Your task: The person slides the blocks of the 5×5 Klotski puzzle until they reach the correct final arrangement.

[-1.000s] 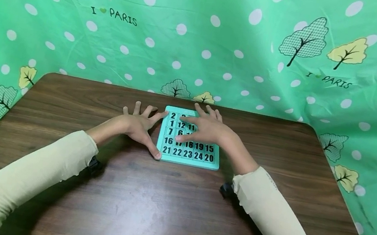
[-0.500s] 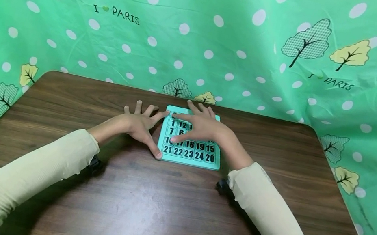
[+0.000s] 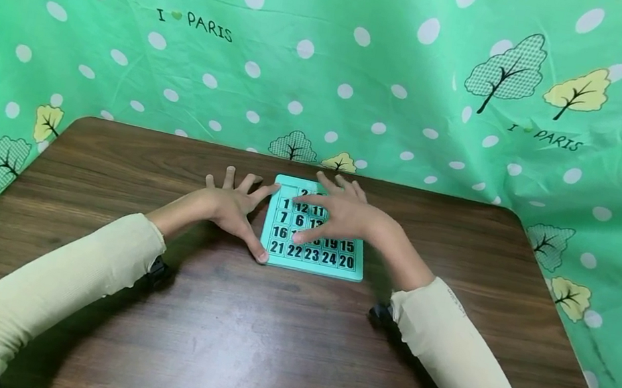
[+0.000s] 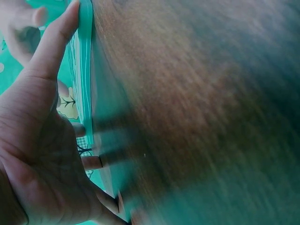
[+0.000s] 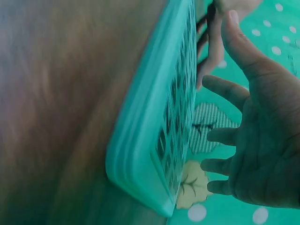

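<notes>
A turquoise number slide puzzle (image 3: 309, 267) lies flat at the table's far middle, black numbers on its tiles. Its top-left cell shows no number, and the 2 stands just right of it. My left hand (image 3: 229, 208) braces the puzzle's left edge, thumb at the near corner, index finger at the far one, other fingers spread on the table side. Over the tiles hovers my right hand (image 3: 344, 216), fingers spread, hiding part of the middle and upper right numbers. In the right wrist view a gap shows between that hand (image 5: 267, 140) and the puzzle (image 5: 150, 140).
The brown wooden table (image 3: 239, 339) reaches toward me and out to both sides. Behind it hangs a green polka-dot cloth (image 3: 321, 53) with printed trees, close to the table's far edge. Dark wrist cameras sit under both sleeves.
My right hand went left over the upper tiles, then came back right. The 2 shifted from the top-left corner cell one cell right. My left hand stays in place.
</notes>
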Demonstrator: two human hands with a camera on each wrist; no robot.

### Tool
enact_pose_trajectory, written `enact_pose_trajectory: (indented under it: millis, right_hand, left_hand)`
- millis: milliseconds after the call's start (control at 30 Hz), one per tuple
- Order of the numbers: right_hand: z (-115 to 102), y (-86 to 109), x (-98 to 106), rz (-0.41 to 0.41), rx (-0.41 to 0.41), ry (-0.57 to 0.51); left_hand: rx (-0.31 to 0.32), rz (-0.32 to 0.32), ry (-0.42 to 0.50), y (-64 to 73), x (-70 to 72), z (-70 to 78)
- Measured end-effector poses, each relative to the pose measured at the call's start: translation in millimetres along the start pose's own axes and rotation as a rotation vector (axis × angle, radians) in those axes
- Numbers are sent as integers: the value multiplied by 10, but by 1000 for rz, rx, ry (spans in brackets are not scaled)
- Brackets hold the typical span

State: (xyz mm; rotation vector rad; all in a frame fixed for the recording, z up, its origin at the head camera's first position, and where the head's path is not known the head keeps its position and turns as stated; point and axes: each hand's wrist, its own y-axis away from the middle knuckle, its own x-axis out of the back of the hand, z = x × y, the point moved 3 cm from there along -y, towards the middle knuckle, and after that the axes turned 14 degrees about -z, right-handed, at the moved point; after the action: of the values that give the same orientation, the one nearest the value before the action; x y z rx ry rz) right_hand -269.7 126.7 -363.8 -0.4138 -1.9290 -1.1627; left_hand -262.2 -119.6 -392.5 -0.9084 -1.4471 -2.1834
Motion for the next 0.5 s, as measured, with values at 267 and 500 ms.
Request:
enact_pose_trajectory:
  millis: [267, 500]
  right_hand:
    - [-143, -77, -32, -38, -73, 57]
    - [24, -65, 82, 2, -60, 18]
  left_hand:
    - [-10, -2, 4, -29, -19, -22]
    - [-12, 5, 19, 7, 6, 3]
